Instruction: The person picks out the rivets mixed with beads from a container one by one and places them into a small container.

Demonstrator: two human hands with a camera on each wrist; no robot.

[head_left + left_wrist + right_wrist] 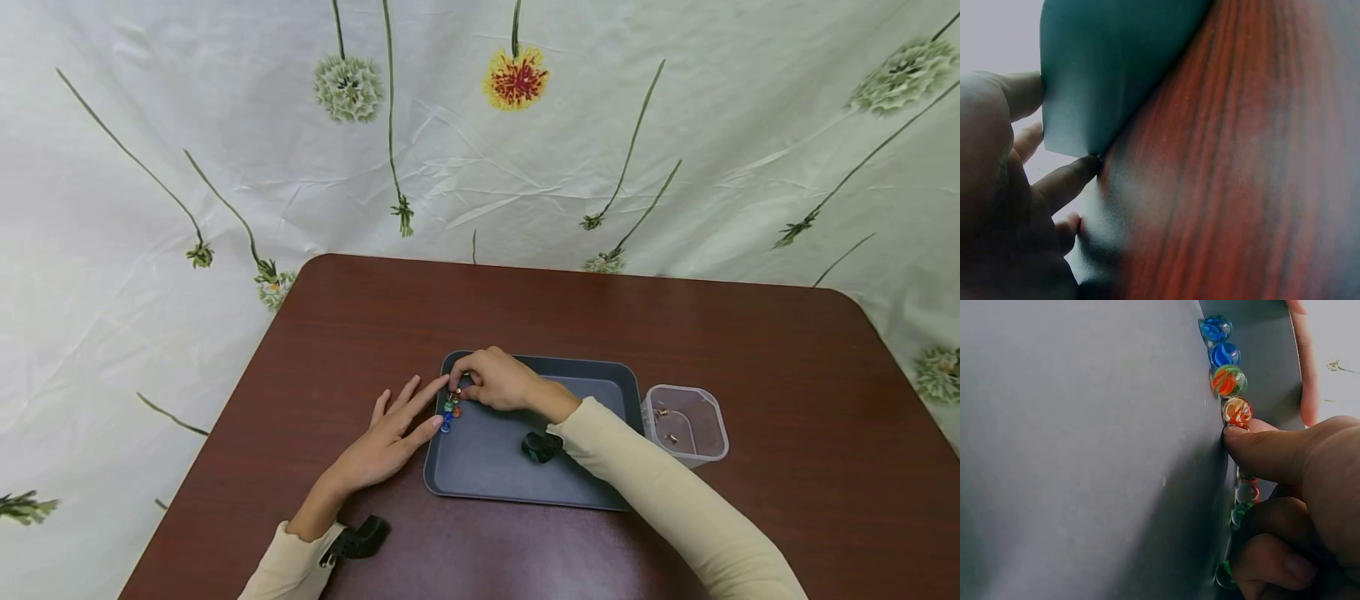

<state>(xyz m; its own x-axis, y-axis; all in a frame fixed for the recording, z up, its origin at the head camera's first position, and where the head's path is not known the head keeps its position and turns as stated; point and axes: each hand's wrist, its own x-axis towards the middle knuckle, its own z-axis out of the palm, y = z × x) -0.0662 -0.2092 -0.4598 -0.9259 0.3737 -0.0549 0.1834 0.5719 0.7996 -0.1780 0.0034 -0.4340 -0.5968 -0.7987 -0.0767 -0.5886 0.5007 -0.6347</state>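
My right hand [501,382] reaches over the left side of a grey tray [510,475], its thumb and index finger pinching at a glass marble in a row along the tray's left wall. In the right wrist view an orange-streaked clear marble [1237,411] touches the thumb tip. Beyond it are an orange-and-green marble [1229,381] and two blue marbles [1225,355]; the curled fingers partly hide more marbles, one of them green [1225,575]. With fingers extended, my left hand [390,442] touches the tray's left edge from outside.
To the tray's right stands a clear plastic container [708,425] with a few small shiny pieces [671,438] inside. The brown table [360,317] lies under everything. Behind it hangs a white flowered cloth [465,150].
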